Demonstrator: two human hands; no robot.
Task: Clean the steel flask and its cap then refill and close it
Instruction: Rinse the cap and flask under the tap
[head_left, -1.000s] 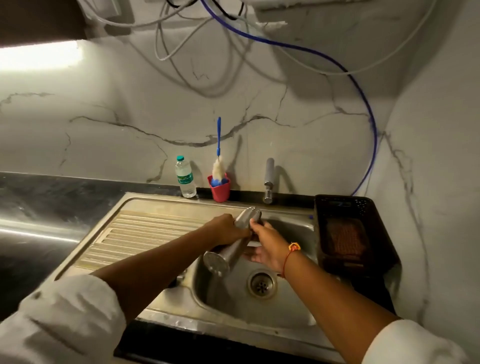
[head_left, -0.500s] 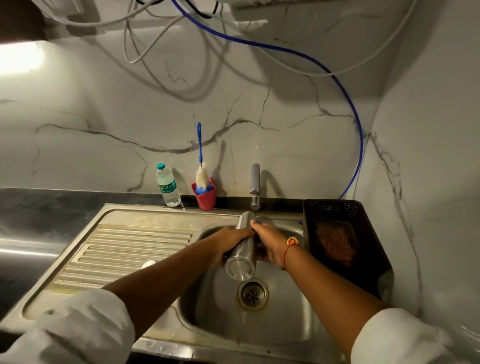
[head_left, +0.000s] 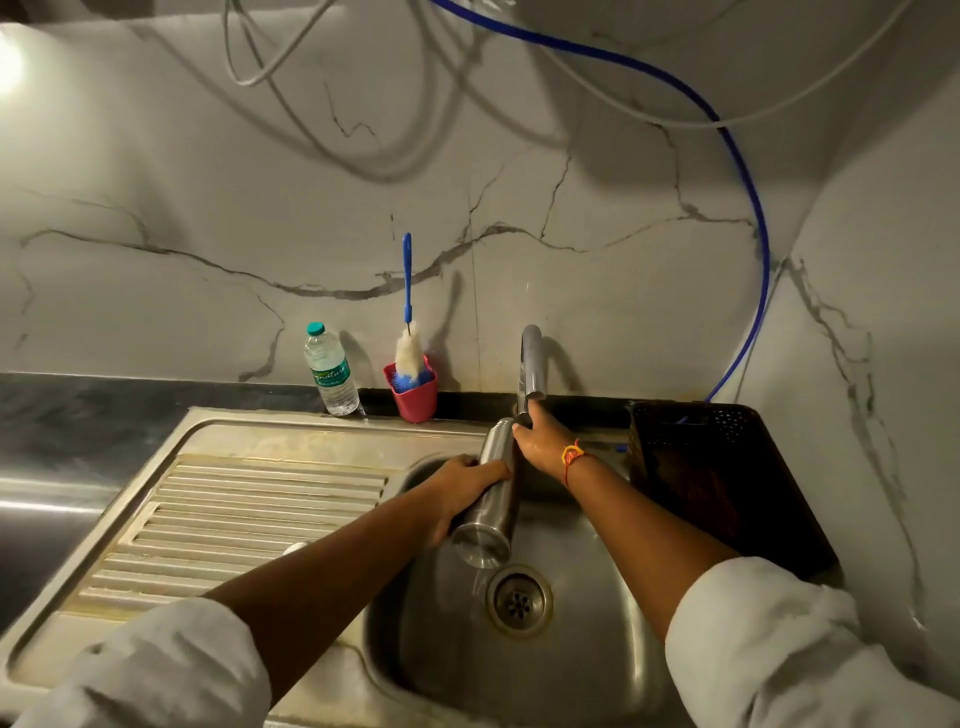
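A: What is different from half a second ago?

B: The right hand (head_left: 543, 441) has left the flask's top and is now reaching up to the tap (head_left: 531, 371), while the steel flask (head_left: 491, 501) is staying over the basin.

A: Going from the left, what is lying there?

B: The ribbed draining board (head_left: 249, 525) of the steel sink (head_left: 613, 644) is taking up the left side. Behind it, against the marble wall, a small plastic water bottle (head_left: 331, 370) is standing upright, and just beside it a red cup (head_left: 413, 392) is holding a blue-handled bottle brush (head_left: 408, 332).

A: And the left hand (head_left: 462, 488)?

B: Its fingers are wrapping closed around the flask's body, holding it tilted, base toward the camera, mouth up near the tap spout. A little water seems to be falling below the base toward the drain (head_left: 519, 600).

A: The right one?

B: Its fingers are curling at the base of the tap; how tightly they are closing I cannot tell. An orange thread (head_left: 572, 457) is sitting on that wrist.

A: Further right?

B: A dark perforated basket (head_left: 696, 467) is resting at the sink's right edge.
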